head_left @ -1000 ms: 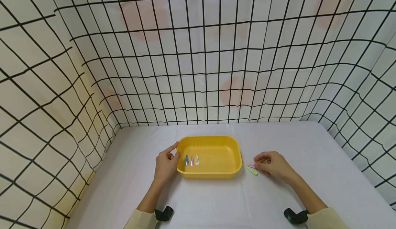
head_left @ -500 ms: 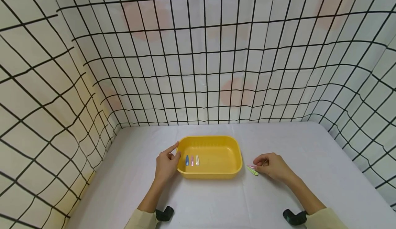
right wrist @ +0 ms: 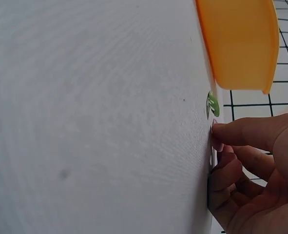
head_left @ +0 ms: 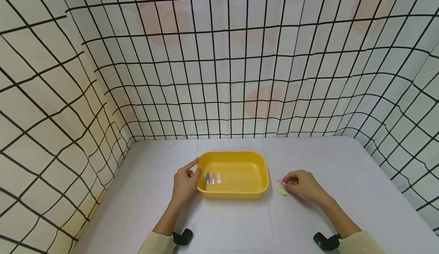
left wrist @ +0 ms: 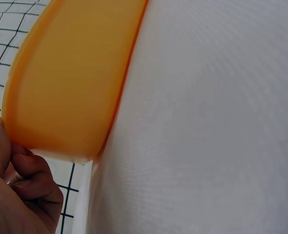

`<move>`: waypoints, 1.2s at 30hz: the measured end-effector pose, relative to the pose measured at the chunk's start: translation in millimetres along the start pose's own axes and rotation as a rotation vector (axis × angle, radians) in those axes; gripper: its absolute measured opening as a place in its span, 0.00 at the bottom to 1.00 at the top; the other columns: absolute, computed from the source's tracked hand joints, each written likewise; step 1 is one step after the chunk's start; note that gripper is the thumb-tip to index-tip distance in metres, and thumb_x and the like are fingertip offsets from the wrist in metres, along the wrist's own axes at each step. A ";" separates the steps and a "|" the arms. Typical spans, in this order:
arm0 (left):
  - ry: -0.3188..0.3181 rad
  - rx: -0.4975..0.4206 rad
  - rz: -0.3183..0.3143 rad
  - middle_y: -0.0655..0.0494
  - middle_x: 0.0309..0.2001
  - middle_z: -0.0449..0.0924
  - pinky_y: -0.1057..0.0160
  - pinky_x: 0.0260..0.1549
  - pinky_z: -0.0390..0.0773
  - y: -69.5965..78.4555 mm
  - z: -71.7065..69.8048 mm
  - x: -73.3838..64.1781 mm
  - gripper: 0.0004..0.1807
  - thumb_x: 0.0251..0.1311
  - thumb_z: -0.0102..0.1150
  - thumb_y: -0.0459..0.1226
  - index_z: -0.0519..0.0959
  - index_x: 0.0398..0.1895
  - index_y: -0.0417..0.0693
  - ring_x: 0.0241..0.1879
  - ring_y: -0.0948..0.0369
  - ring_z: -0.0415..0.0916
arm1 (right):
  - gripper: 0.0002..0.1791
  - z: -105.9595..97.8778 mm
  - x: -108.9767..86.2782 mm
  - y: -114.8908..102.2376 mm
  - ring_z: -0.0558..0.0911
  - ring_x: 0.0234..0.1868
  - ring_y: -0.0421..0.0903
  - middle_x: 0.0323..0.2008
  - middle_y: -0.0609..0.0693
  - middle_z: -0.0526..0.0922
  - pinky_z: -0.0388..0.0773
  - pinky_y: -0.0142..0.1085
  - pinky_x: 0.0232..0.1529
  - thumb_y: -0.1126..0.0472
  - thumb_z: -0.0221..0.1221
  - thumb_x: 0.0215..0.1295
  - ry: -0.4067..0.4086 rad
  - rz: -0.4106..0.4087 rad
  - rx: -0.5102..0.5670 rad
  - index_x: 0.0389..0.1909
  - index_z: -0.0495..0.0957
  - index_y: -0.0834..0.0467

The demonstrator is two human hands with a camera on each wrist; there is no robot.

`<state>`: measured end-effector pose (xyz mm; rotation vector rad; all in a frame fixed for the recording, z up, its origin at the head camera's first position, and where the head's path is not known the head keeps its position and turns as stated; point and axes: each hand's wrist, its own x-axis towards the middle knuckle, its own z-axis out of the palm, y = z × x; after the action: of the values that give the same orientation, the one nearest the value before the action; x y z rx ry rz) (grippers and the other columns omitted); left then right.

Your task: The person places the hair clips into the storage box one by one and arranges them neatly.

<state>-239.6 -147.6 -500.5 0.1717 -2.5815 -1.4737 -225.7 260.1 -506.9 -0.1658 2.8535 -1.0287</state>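
A yellow tray (head_left: 253, 177) sits on the white table, and my left hand (head_left: 185, 182) grips its left rim between thumb and fingers. In the left wrist view the left hand (left wrist: 24, 190) is at the tray's end wall (left wrist: 70, 87). Inside the tray, at its left, a blue hair clip (head_left: 207, 178), a pink hair clip (head_left: 213, 178) and a white hair clip (head_left: 219, 177) lie in a row. Right of the tray my right hand (head_left: 303, 185) pinches another pink hair clip (head_left: 281, 182), partly hidden by the fingers. Just beside it lies a green hair clip (head_left: 280, 190) on the cloth.
A black wire grid (head_left: 229, 82) backed with pale cloth walls in the table (head_left: 240, 227) at the back and both sides. Dark wrist-worn devices (head_left: 183, 237) show near both cream sleeves (head_left: 157, 243).
The pink clip in my right hand has come apart from the green clip, turning and shifting slightly up and right. My left hand stays on the tray.
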 end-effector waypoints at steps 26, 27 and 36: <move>-0.004 -0.009 0.005 0.58 0.13 0.66 0.70 0.14 0.63 -1.4 0.2 -0.7 0.25 0.67 0.62 0.41 0.79 0.67 0.61 0.13 0.62 0.60 | 0.09 -2.7 1.3 -0.2 0.77 0.32 0.43 0.29 0.46 0.84 0.76 0.31 0.31 0.60 0.65 0.65 0.038 0.062 0.027 0.41 0.87 0.61; -0.004 -0.008 0.004 0.58 0.13 0.66 0.70 0.14 0.63 -1.3 0.2 -0.7 0.25 0.67 0.62 0.41 0.79 0.67 0.61 0.13 0.62 0.60 | 0.09 -2.9 1.6 -0.3 0.78 0.32 0.43 0.29 0.46 0.84 0.76 0.31 0.31 0.60 0.65 0.65 0.040 0.063 0.035 0.41 0.86 0.61; -0.001 -0.007 -0.007 0.58 0.14 0.66 0.70 0.14 0.63 -0.4 0.8 0.1 0.25 0.67 0.63 0.41 0.79 0.68 0.61 0.13 0.62 0.60 | 0.12 -2.2 4.2 -1.3 0.78 0.31 0.44 0.32 0.48 0.86 0.78 0.31 0.28 0.59 0.65 0.66 0.035 0.097 0.112 0.45 0.86 0.62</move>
<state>-239.8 -147.1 -501.2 0.1793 -2.5787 -1.4849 -230.0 259.9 -504.7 0.0001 2.7932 -1.1784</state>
